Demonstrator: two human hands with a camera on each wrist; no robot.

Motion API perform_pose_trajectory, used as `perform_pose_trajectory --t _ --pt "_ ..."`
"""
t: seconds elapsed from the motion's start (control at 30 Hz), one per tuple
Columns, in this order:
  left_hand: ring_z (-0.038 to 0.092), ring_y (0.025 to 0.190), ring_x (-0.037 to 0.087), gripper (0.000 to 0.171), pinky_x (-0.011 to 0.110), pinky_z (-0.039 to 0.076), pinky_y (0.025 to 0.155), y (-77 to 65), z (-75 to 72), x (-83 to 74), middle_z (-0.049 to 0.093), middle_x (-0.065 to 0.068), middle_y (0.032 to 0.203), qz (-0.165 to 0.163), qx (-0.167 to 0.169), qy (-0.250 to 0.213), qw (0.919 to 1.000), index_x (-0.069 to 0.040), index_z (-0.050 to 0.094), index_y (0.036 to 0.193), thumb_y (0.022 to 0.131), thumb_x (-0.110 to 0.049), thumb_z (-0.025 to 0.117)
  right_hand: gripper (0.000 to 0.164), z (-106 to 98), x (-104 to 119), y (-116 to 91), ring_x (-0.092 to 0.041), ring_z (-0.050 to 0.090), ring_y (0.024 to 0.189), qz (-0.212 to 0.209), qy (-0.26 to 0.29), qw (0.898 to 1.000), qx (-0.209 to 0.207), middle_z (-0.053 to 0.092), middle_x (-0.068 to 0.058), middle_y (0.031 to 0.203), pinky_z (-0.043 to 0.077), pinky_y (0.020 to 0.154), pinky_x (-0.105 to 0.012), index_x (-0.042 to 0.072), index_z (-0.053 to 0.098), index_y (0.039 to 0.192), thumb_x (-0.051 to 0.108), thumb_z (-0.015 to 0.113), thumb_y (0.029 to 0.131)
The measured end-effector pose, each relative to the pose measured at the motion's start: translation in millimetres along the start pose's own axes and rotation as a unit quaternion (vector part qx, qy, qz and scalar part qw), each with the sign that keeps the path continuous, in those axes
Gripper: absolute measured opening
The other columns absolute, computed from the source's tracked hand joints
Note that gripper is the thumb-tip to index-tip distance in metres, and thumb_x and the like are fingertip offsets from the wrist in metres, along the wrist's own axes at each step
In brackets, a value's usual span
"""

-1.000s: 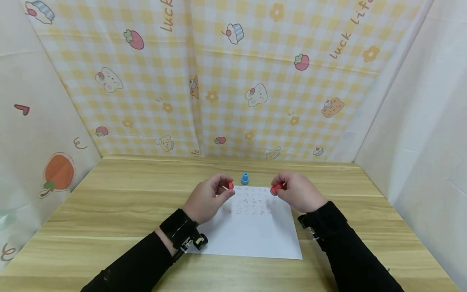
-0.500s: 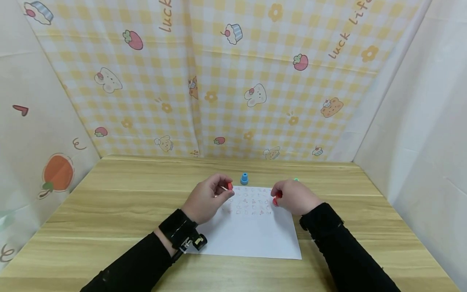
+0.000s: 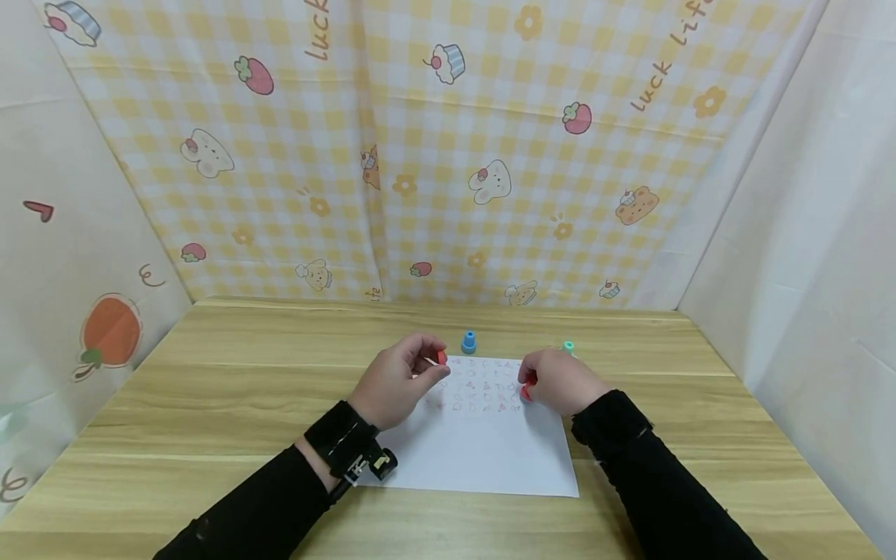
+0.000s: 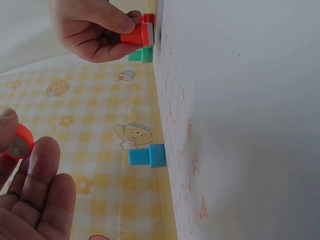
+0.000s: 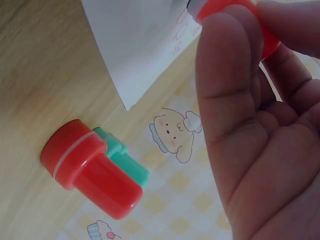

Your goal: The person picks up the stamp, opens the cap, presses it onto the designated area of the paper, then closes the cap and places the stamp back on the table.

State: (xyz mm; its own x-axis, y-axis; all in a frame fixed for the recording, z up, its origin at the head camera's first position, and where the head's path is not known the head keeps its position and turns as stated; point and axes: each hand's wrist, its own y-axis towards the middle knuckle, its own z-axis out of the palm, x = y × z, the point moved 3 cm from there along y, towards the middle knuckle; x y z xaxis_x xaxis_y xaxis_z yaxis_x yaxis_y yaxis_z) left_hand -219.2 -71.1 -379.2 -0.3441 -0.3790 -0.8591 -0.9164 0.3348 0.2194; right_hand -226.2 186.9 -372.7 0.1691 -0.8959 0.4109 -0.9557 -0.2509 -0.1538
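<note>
My left hand (image 3: 404, 377) pinches a small red stamp cap (image 3: 442, 357) above the paper's upper left part; its round end, with a faint drawing, faces the left wrist view. In my right hand (image 3: 563, 381) a red toy stamp (image 4: 137, 35) is held between thumb and fingers. Its pale, dark-edged stamping end points down, close over the right side of the white paper (image 3: 483, 459). Rows of small red stamped prints (image 3: 486, 386) cover the paper's upper half.
A blue stamp (image 3: 469, 342) stands just behind the paper. Off its far right corner are a green stamp (image 3: 568, 347) and another red stamp (image 5: 92, 167), the latter hidden by my right hand in the head view. A patterned cloth (image 3: 448, 155) hangs behind the wooden table (image 3: 245, 373).
My right hand has moved toward me with the red stamp, down the paper's right side. This brings the green stamp into view. The left hand keeps its place with the cap.
</note>
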Motion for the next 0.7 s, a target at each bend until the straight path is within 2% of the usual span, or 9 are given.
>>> perform_pose_trajectory --t 0.7 --pt "0.067 0.086 0.013 0.025 0.023 0.055 0.074 -1.1 0.1 -2.0 0.069 0.001 0.105 -0.001 -0.001 0.004 1.0000 -0.010 0.066 0.124 0.100 -0.012 0.073 0.008 4.3 -1.3 2.5 -0.019 0.055 0.074 0.002 -0.008 1.000 -0.002 0.063 -0.003 0.083 0.045 0.066 -0.028 0.008 0.072 0.093 -0.001 0.074 0.092"
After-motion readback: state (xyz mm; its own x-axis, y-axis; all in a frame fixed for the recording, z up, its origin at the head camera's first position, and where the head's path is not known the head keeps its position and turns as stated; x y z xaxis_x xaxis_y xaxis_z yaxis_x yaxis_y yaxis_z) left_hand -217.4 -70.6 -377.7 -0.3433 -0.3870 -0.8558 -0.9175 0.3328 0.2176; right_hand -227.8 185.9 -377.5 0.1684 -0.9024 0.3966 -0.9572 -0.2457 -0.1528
